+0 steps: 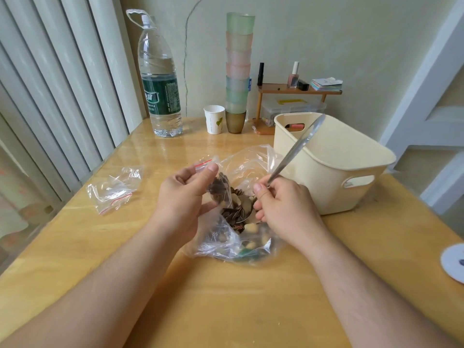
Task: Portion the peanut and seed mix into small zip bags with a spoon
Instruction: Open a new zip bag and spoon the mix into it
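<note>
A large clear plastic bag lies open in the middle of the wooden table, holding the peanut and seed mix. My left hand pinches a small zip bag with a red seal line, held over the big bag and partly filled with seeds. My right hand grips the handle of a metal spoon; its bowl is down in the mix beside the small bag's mouth, carrying seeds. A few small zip bags lie flat to the left.
A cream plastic basket stands right of the bags. At the back are a big water bottle, a paper cup, a stack of tumblers and a small wooden shelf with cosmetics. A white disc lies at the right edge.
</note>
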A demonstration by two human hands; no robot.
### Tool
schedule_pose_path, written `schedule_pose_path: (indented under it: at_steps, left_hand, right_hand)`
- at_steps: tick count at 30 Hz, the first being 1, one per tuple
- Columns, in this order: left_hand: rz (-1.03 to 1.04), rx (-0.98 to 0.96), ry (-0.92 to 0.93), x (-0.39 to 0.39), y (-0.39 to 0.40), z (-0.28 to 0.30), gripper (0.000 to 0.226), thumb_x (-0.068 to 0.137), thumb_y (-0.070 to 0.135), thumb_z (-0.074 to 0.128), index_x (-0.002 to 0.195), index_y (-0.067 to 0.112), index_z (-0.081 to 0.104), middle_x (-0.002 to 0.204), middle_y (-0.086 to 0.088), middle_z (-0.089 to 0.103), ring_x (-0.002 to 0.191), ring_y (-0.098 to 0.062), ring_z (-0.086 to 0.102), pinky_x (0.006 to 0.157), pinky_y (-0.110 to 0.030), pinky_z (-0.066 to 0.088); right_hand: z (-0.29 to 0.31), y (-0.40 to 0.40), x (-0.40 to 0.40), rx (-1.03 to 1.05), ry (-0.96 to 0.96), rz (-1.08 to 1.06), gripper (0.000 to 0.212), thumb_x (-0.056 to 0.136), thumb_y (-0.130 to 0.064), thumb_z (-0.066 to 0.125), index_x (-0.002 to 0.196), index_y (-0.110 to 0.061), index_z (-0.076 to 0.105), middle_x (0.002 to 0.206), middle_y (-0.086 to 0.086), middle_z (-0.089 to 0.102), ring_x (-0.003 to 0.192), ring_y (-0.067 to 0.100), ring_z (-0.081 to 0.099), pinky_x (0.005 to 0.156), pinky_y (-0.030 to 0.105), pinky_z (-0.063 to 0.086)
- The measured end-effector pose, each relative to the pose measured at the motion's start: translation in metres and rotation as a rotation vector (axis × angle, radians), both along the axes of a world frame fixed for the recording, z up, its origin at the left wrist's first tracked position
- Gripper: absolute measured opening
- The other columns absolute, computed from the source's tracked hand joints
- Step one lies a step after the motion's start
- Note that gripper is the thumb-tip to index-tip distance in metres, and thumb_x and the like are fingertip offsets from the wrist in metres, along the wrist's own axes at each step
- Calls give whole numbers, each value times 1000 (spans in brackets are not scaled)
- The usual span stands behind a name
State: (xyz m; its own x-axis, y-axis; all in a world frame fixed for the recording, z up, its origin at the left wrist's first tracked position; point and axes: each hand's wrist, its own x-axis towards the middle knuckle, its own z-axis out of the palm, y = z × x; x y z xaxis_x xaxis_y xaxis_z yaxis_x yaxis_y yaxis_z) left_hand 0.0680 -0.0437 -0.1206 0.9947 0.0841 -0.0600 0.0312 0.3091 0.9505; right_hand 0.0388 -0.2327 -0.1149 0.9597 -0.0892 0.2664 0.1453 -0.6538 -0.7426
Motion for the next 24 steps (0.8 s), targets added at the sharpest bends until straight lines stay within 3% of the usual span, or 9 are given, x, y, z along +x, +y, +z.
schedule_pose_path:
  at_steps: [4, 6, 8, 15, 20, 24]
  left_hand:
    - [51, 175, -119, 0, 8, 5, 41, 89, 23, 81, 126, 14, 67, 93, 5, 81, 83, -1, 73, 69, -22, 57]
    - [67, 246, -196, -1, 9, 5, 41, 90, 15, 80, 128, 14, 65, 86, 8, 81, 73, 3, 71, 63, -12, 52]
    - [60, 300, -248, -3, 9, 5, 47, 89, 13, 81, 132, 12, 63, 87, 9, 81, 77, 2, 73, 65, -10, 51]
    - [-24, 601, -346, -6, 4, -7, 60, 79, 29, 90, 134, 26, 64, 110, 16, 78, 102, -5, 74, 100, -34, 58]
    - [-18, 778, -411, -7, -3, -15, 62, 72, 47, 92, 127, 45, 62, 111, 26, 75, 109, 5, 69, 104, -38, 55]
    - [-13, 806, -410, -6, -5, -18, 66, 74, 45, 93, 134, 39, 64, 117, 22, 75, 113, 5, 67, 105, -37, 54]
  right_hand:
    - [4, -4, 0, 46, 0, -17, 19, 105, -32, 56, 90, -29, 67, 71, -6, 74, 59, 5, 71, 77, 39, 62]
    - [5, -5, 0, 71, -10, -22, 20, 105, -31, 56, 88, -29, 66, 71, -5, 73, 59, 7, 71, 77, 41, 63]
    - [9, -7, -1, 93, -28, -41, 20, 106, -30, 55, 88, -29, 65, 70, -5, 73, 59, 7, 71, 76, 43, 63]
    - [30, -28, -3, 79, -238, -141, 28, 101, -40, 52, 78, -30, 64, 73, -16, 71, 71, 20, 72, 77, 50, 60]
    - [37, -31, -7, 137, -368, -156, 23, 103, -36, 54, 85, -28, 66, 73, -15, 71, 66, 13, 71, 75, 52, 60]
    - [36, -26, -10, 146, -440, -117, 23, 104, -38, 52, 88, -29, 65, 72, -11, 71, 65, 13, 71, 71, 51, 60]
